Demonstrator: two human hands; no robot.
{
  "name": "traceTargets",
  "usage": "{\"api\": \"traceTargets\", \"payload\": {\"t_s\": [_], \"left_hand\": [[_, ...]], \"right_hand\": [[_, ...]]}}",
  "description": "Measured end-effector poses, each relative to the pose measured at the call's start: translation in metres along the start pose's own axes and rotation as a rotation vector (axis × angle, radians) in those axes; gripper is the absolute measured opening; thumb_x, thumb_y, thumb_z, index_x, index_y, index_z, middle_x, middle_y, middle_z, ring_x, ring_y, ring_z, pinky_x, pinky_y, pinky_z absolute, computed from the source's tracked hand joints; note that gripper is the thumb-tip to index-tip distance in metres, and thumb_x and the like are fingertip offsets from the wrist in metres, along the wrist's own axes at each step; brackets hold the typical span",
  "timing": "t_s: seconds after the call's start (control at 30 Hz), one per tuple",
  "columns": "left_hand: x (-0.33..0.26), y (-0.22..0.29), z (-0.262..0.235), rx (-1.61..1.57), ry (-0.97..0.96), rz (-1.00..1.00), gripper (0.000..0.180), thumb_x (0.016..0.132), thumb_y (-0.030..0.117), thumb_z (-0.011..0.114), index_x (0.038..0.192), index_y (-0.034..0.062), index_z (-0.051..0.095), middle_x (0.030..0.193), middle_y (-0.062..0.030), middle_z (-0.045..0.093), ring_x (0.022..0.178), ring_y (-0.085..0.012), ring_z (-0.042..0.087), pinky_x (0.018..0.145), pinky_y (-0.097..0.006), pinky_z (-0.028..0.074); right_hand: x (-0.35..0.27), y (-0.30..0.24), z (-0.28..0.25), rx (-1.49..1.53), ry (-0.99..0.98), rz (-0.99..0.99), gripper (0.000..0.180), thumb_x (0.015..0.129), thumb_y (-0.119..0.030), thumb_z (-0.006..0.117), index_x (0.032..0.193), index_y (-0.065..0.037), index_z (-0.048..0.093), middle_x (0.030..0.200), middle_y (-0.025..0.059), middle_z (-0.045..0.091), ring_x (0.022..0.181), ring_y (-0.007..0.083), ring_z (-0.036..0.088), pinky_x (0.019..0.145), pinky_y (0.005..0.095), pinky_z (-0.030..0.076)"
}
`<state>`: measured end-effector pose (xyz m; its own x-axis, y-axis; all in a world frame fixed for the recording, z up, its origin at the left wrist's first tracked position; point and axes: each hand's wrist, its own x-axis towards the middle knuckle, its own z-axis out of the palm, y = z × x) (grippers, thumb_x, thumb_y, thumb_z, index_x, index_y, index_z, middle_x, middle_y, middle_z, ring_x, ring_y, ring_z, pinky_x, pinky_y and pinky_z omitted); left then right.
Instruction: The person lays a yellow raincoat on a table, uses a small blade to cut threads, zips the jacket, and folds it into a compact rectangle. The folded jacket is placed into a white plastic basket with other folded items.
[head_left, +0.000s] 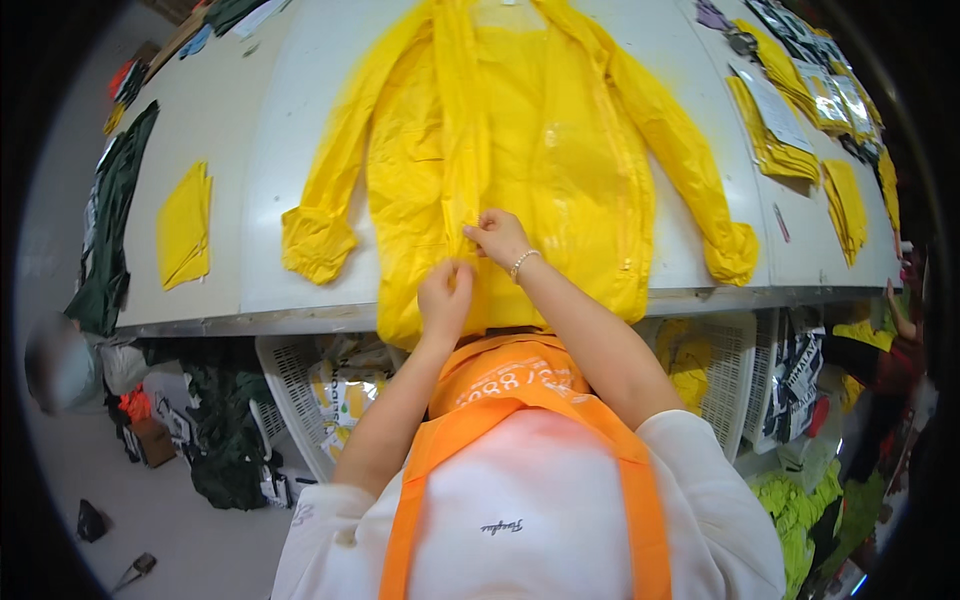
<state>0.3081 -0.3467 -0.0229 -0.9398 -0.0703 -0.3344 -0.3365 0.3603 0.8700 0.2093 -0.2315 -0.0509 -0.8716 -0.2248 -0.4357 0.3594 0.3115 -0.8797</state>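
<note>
A yellow rain jacket [560,170] lies spread flat on the white table [290,140], sleeves out to both sides, its hem hanging over the near edge. My left hand [445,295] pinches the jacket's front edge near the hem. Just above it, my right hand [497,238], with a bead bracelet on the wrist, grips the same front strip where the zipper runs. Both hands sit close together at the lower middle of the jacket.
A folded yellow piece [183,225] lies on the table's left part, beside a dark green garment [110,220]. Stacks of folded yellow packs [775,130] line the right side. White plastic baskets [295,385] with clothes stand under the table. Another person's hand [900,310] shows at the right.
</note>
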Motion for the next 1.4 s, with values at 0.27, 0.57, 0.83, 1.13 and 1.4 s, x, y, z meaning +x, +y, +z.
{"api": "traceTargets", "payload": {"t_s": [0.27,0.57,0.83,1.13,1.4], "left_hand": [[0.001,0.003,0.045,-1.35,-0.03,-0.243,0.034,0.092,0.033,0.053,0.115,0.0086,0.05,0.105,-0.0031,0.057,0.096,-0.0191,0.053,0.089,-0.036,0.039],[0.012,-0.007,0.055,-1.558,0.231,-0.467,0.023,0.084,0.008,0.064,0.105,0.0062,0.054,0.099,-0.0059,0.056,0.088,-0.0185,0.054,0.076,-0.026,0.051],[0.001,0.003,0.049,-1.395,0.068,-0.511,0.023,0.084,0.012,0.066,0.099,0.0038,0.051,0.094,-0.01,0.056,0.08,-0.0153,0.055,0.069,-0.02,0.051],[-0.011,0.06,0.083,-1.366,-0.069,-0.525,0.025,0.087,0.022,0.063,0.103,0.0051,0.054,0.107,-0.0078,0.057,0.096,-0.0184,0.057,0.084,-0.03,0.048],[-0.005,0.045,0.104,-1.098,0.044,-0.48,0.024,0.086,0.013,0.063,0.108,0.0073,0.055,0.104,-0.006,0.059,0.093,-0.0185,0.057,0.087,-0.035,0.046]], "right_hand": [[-0.051,-0.019,-0.045,0.448,-0.167,0.077,0.018,0.082,-0.01,0.066,0.08,-0.003,0.049,0.069,0.006,0.058,0.053,0.0115,0.057,0.048,0.0231,0.051],[-0.088,0.075,-0.165,-0.752,0.736,-0.193,0.045,0.078,-0.015,0.066,0.117,-0.001,0.05,0.12,0.0217,0.05,0.11,0.0332,0.047,0.092,0.037,0.039],[-0.092,0.084,-0.21,-0.598,0.48,0.062,0.028,0.078,-0.023,0.07,0.084,0.002,0.058,0.077,0.0144,0.063,0.07,0.0295,0.059,0.068,0.0395,0.047],[-0.113,-0.014,-0.144,-0.438,0.433,-0.4,0.023,0.083,-0.025,0.062,0.082,-0.001,0.06,0.077,0.0174,0.063,0.072,0.0326,0.061,0.065,0.0373,0.047],[-0.104,0.031,-0.087,-0.137,0.367,-0.242,0.021,0.087,-0.017,0.054,0.08,0.002,0.058,0.066,0.0186,0.059,0.06,0.0319,0.057,0.056,0.0364,0.044]]}}
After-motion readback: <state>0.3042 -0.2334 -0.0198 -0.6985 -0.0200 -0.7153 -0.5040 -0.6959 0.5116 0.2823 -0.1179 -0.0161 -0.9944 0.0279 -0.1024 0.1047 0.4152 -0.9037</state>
